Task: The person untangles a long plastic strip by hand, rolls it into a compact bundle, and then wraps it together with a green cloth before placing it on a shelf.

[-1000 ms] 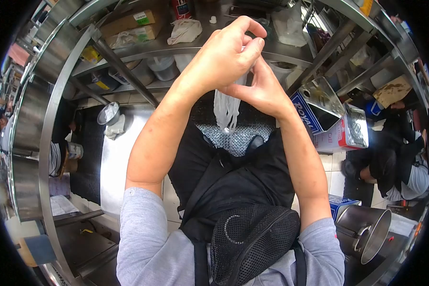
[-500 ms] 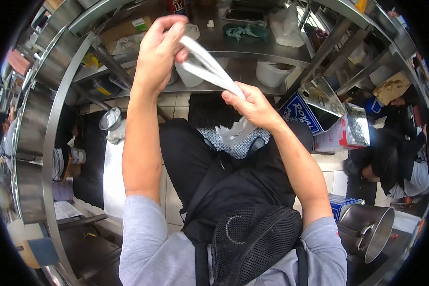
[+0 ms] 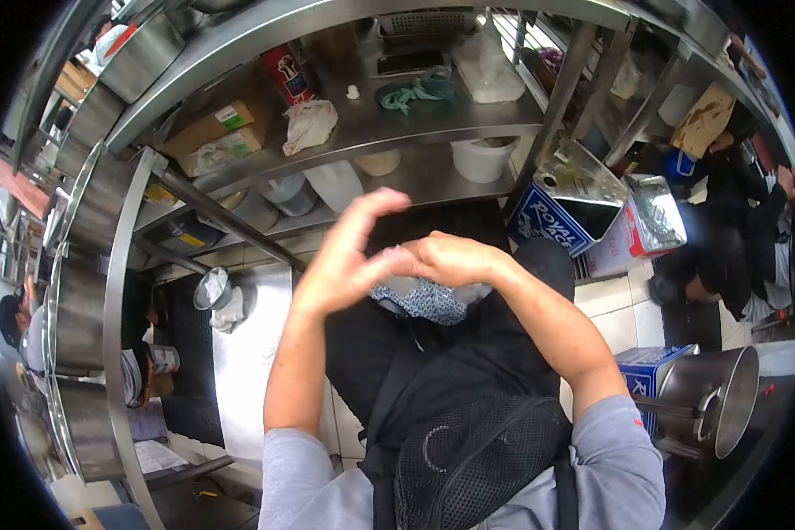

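Observation:
Above my lap, my left hand [image 3: 353, 256] has its fingers apart and raised, its thumb reaching across to my right hand. My right hand [image 3: 455, 259] is closed, fingers curled, its knuckles against or very near the left thumb. Pale bits of a white plastic-looking strip [image 3: 403, 284] show just under the hands; most of it is hidden behind them. Below, between my knees, lies a blue-and-white patterned surface [image 3: 433, 303], partly covered by the hands.
Ahead stands a steel shelf [image 3: 375, 124] with a green cloth [image 3: 415, 90], a pale rag [image 3: 311, 125] and a cardboard box [image 3: 212, 132]. Blue tins [image 3: 548, 223] and a steel pot [image 3: 711, 402] are at the right. A small bowl [image 3: 213, 290] sits left. Other people work at both sides.
Both hands have come down and closer together. The white strip, earlier stretched between them, is now mostly out of sight. The left fingers have opened. My view has shifted slightly.

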Tool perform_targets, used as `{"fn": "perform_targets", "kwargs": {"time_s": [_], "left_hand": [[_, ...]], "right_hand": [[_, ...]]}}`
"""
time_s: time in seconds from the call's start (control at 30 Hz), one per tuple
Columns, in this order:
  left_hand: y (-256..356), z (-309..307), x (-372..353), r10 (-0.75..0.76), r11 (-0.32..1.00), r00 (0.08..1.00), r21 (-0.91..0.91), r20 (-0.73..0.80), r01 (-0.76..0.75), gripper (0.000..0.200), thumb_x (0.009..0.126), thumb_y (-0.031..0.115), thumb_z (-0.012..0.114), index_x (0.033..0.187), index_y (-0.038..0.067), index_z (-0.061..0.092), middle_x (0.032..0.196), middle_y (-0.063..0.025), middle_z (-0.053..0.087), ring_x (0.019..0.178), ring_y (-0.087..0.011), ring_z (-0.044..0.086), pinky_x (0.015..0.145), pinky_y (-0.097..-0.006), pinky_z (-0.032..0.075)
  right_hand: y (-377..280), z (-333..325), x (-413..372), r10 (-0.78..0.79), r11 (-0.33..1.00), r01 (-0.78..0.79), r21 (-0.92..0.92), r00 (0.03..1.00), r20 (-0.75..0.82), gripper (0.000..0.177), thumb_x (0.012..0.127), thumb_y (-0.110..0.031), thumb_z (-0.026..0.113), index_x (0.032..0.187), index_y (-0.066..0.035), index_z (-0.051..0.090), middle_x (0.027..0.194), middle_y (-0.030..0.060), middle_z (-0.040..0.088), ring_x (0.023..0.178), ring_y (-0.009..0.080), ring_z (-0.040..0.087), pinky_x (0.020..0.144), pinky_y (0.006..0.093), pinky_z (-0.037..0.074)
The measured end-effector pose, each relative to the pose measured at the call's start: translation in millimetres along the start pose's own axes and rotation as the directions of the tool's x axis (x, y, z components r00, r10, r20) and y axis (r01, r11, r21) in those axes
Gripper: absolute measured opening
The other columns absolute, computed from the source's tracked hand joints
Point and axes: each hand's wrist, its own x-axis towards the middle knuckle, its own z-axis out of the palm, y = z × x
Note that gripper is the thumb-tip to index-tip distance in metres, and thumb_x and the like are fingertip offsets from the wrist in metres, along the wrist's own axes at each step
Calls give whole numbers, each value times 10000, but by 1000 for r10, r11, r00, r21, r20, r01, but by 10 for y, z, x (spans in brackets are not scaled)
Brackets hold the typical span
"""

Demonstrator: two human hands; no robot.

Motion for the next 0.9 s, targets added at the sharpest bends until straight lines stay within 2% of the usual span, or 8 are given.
{"fn": "perform_targets", "kwargs": {"time_s": [0.03, 0.13, 0.23, 0.33, 0.43, 0.53, 0.83, 0.9], "left_hand": [[56, 91, 46, 51, 999, 992, 10, 116, -53, 745, 832, 286, 840, 1433, 26, 485, 1380, -196, 572, 1347, -332, 522, 1144, -407, 393], [-23, 259, 150, -132, 953, 922, -209, 363, 218, 981, 749, 309, 902, 1523, 23, 371, 1502, -188, 486, 1404, -286, 463, 1156, -399, 379], [-63, 358, 200, -172, 921, 899, -259, 402, 292, 925, 766, 246, 886, 1512, 31, 383, 1481, -169, 499, 1363, -253, 484, 1126, -391, 403], [-42, 457, 206, -155, 951, 914, -194, 376, 241, 856, 819, 280, 849, 1494, 34, 384, 1342, -208, 603, 1252, -310, 590, 1049, -408, 467], [54, 359, 244, -153, 980, 921, -65, 357, 188, 762, 878, 338, 803, 1456, 31, 412, 1240, -233, 675, 1152, -352, 670, 969, -414, 517], [190, 146, 278, -176, 980, 933, -29, 314, 195, 616, 938, 327, 737, 1413, 31, 477, 1210, -216, 688, 1133, -332, 678, 946, -405, 517], [366, -108, 344, -226, 969, 953, -54, 204, 241, 307, 1032, 349, 624, 1005, 43, 630, 725, 5, 560, 673, -97, 507, 632, -288, 445], [319, -25, 361, -227, 953, 971, -190, 81, 238, 314, 1049, 356, 598, 955, 56, 602, 722, 37, 540, 667, -60, 479, 590, -256, 414]], "right_hand": [[-86, -100, 15, 47, 992, -33, -118, 991, 122, 383, 1009, -371, 591, 1131, -16, 667, 973, 227, 723, 947, 420, 690, 815, 470, 545], [-239, -232, -72, -95, 991, 92, -98, 995, -24, 332, 992, -314, 608, 1121, -18, 683, 953, 224, 723, 914, 390, 700, 804, 457, 547], [-309, -478, -127, 84, 994, -79, -74, 994, 65, 319, 992, -297, 607, 1103, -11, 693, 960, 207, 727, 897, 358, 702, 796, 438, 545], [-339, -654, -177, 112, 993, -102, -62, 975, 192, 330, 992, -325, 628, 1050, -11, 711, 969, 186, 729, 896, 325, 700, 787, 409, 536], [-252, -705, -226, -22, 1000, 20, 20, 995, 96, 365, 1003, -372, 627, 1015, -18, 715, 924, 170, 720, 856, 300, 686, 768, 390, 523], [-291, -965, -335, 70, 984, -82, 161, 994, 78, 401, 1019, -414, 624, 922, -29, 679, 773, 19, 614, 737, 117, 546, 672, 310, 455], [-529, -1165, -595, 191, 858, -149, 491, 981, -37, 362, 1024, -410, 632, 884, -76, 648, 650, -87, 443, 556, 35, 354, 499, 239, 287], [-445, -1072, -512, 163, 795, 4, 607, 962, -220, 358, 1035, -394, 618, 872, -76, 622, 639, -90, 427, 545, 27, 337, 485, 236, 269]]}}
